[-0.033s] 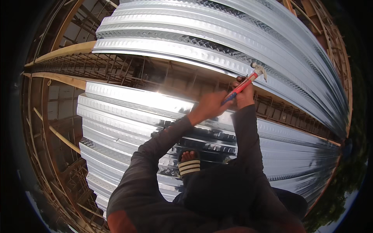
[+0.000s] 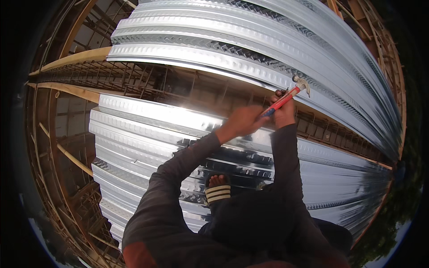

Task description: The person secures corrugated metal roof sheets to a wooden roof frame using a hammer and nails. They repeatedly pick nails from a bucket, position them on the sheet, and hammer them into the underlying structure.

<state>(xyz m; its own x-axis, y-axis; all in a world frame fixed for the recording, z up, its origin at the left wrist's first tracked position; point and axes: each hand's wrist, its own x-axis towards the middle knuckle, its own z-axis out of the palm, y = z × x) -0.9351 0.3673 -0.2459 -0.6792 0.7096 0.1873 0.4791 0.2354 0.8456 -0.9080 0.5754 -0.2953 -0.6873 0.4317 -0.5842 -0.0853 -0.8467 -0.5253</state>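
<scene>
My left hand (image 2: 241, 122) is closed round the lower end of a claw hammer (image 2: 283, 101). The hammer has a red and blue handle, and its metal head points up and to the right over the far ribbed metal sheets (image 2: 187, 33). Just behind the handle is my right hand (image 2: 284, 117), its fingers curled near the edge of those sheets. The hammer partly covers the fingers, so what they pinch, if anything, cannot be made out.
Nearer ribbed metal sheets (image 2: 129, 129) lie under my sandalled foot (image 2: 217, 187). Between the two sheet areas runs a long gap with a steel rebar cage (image 2: 129, 78). Wooden beams (image 2: 80, 58) and more rebar border the left side, beside deep openings.
The hammer has shifted slightly right, its head a little lower. My right hand has moved slightly right as well; my left hand is nearly still.
</scene>
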